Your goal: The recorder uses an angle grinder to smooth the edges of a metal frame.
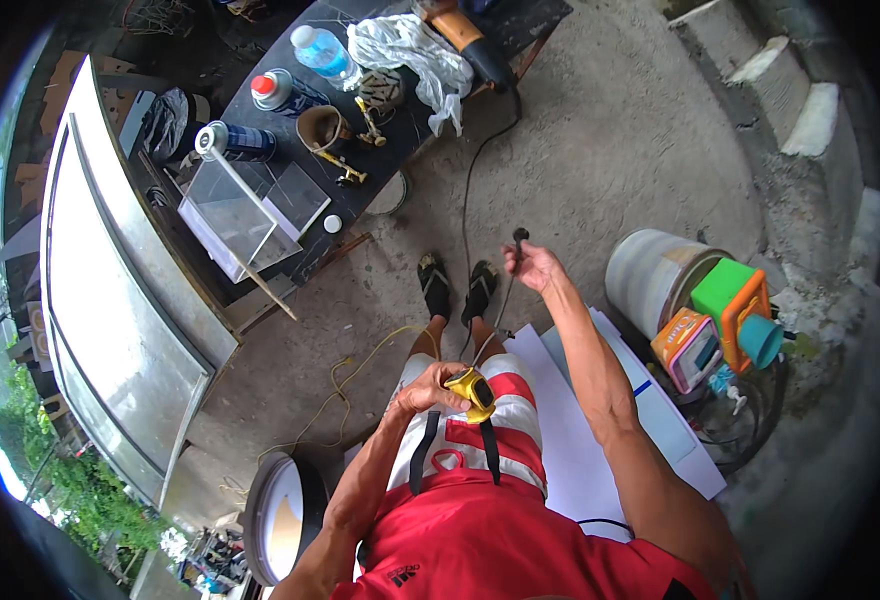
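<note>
In front of my shorts, my left hand point(424, 388) is closed around a yellow-and-black extension socket point(476, 396). A thin yellow cord point(338, 380) loops over the floor and rises toward that hand. Farther forward and to the right, my right hand point(534, 266) pinches a black power plug point(520, 237), held upward. Its cable drops from the fingers toward my legs. A black cable point(468, 185) hangs from an orange-and-black power tool point(465, 38) on the dark table and runs down toward my feet. The plug and socket are apart.
On the dark table point(400, 160) are spray cans point(245, 142), a water bottle point(326, 55), a brown cup point(322, 128), a white plastic bag point(405, 50) and clear sheets point(235, 215). White panels point(560, 440) lie at my right, near a drum point(650, 265). A metal-framed panel point(110, 300) stands left.
</note>
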Motion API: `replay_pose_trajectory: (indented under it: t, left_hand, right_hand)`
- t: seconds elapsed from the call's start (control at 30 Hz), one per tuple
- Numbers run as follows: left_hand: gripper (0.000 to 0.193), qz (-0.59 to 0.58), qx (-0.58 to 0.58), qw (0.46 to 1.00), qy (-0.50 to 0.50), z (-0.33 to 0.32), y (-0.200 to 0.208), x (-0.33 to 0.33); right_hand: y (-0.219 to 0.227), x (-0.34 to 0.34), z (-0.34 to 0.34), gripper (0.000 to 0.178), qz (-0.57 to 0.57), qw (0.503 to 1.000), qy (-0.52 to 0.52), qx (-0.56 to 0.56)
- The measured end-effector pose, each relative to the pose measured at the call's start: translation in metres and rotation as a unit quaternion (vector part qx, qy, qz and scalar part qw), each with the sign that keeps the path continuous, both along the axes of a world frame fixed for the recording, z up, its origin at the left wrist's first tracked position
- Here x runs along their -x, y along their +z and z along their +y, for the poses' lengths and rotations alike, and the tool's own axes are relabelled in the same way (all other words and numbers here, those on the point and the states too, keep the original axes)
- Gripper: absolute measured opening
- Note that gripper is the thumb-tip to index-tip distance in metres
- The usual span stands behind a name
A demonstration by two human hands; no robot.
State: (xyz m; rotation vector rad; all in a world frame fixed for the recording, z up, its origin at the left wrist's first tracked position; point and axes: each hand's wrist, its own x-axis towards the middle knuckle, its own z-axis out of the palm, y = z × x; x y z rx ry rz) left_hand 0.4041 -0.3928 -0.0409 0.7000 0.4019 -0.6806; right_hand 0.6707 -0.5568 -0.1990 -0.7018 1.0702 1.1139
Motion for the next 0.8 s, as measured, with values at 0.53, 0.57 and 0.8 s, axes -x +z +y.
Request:
replay_pose_trajectory:
  t: [0.53, 0.57, 0.8]
  left_hand:
    - [0.051, -0.012, -0.04, 0.906, 0.42, 0.062, 0.027, -0.057]
    - [0.049, -0.022, -0.059, 0.901, 0.429, 0.062, 0.03, -0.059]
    - [0.056, 0.007, -0.15, 0.889, 0.433, 0.048, 0.053, -0.049]
  right_hand:
    - [0.263, -0.035, 0.042, 0.038, -0.544, 0.705, 0.453, 0.043]
    - [0.268, -0.031, 0.045, 0.037, -0.562, 0.661, 0.496, 0.026]
    - [0.281, -0.027, 0.044, 0.03, -0.601, 0.528, 0.595, -0.083]
